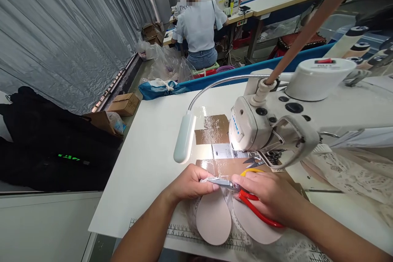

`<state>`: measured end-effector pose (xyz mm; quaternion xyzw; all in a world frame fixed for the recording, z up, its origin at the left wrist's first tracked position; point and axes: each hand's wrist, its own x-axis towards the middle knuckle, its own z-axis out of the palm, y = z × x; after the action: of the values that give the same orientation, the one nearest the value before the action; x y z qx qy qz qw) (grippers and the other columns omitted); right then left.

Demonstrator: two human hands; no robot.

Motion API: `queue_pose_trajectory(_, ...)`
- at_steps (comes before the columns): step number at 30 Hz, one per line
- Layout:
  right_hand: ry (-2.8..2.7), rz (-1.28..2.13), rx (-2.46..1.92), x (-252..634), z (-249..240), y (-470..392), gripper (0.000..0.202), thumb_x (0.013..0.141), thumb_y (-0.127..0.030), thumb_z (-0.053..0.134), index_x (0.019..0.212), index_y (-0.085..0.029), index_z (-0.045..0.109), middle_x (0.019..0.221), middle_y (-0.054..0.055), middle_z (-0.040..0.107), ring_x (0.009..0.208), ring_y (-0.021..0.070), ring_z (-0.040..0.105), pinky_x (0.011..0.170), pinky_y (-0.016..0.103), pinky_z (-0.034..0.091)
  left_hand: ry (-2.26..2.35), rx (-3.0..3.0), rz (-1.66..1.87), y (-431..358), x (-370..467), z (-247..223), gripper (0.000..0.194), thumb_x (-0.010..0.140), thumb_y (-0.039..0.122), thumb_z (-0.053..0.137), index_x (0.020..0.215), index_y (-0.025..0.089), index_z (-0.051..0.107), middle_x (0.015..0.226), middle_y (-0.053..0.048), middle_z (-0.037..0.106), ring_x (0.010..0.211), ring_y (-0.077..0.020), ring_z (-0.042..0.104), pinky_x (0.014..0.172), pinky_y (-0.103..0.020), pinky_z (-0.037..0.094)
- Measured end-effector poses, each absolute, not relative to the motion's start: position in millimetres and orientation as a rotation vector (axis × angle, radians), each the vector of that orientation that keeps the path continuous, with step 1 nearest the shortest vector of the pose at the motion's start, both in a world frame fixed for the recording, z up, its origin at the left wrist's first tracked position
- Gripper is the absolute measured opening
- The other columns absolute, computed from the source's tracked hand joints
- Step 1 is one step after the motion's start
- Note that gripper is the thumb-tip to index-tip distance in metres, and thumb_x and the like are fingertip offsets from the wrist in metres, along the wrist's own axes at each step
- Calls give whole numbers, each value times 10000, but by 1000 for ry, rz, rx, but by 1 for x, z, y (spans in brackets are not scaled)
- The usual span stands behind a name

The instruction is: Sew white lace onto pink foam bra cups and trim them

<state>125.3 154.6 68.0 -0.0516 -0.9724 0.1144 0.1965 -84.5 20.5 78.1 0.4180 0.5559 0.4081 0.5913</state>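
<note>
Scissors (260,212) with red handles sit in my right hand (268,192), their blades pointing left. The blades reach the bit of white lace fabric pinched in my left hand (192,182). Below hangs a bra-like piece with two pale pink cups, a left cup (214,219) and a right cup (256,223), edged with lace. My right hand partly covers the right cup. Just behind my right hand lie thread snips (252,161) with a yellow handle, close to the needle area. Whether the scissor blades are fully closed is hard to make out.
A sewing machine (251,120) stands at the right, with a small lamp (185,137) on a bent neck over the white table (147,163). Brown tape (215,123) covers part of the bed. Lace fabric (346,172) lies right. A person (198,28) sits ahead.
</note>
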Motion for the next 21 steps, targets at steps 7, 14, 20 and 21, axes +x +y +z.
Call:
queue_pose_trajectory(7,-2715,564,-368,131,68,158,248,903,-428,496,977,-210,588,683,-16,568,591,66,474,564,189,311,1237,955,999,22,-83,79,302,803,352,699,991,118,734,974,-97,698,927,-210,608,820,-275,443)
queue_pose_trajectory(14,-2926,812,-650,139,75,164,384,799,-486,612,1126,-302,527,872,-29,642,669,107,570,581,214,366,1291,913,926,19,-91,78,318,775,374,729,953,109,733,939,-111,708,859,-206,630,737,-267,461)
queue_pose_trajectory(20,-2976,760,-673,140,81,164,345,775,-449,636,1072,-307,534,838,-28,622,679,125,557,583,212,362,1275,840,1084,20,-89,76,282,787,359,721,934,119,739,900,-96,708,839,-193,634,750,-268,465)
queue_pose_trajectory(21,-2980,752,-668,140,80,164,336,775,-453,633,1058,-300,536,820,-26,617,661,123,547,574,211,355,1261,839,1095,20,-89,77,275,795,352,715,946,123,741,917,-101,710,859,-200,637,768,-275,467)
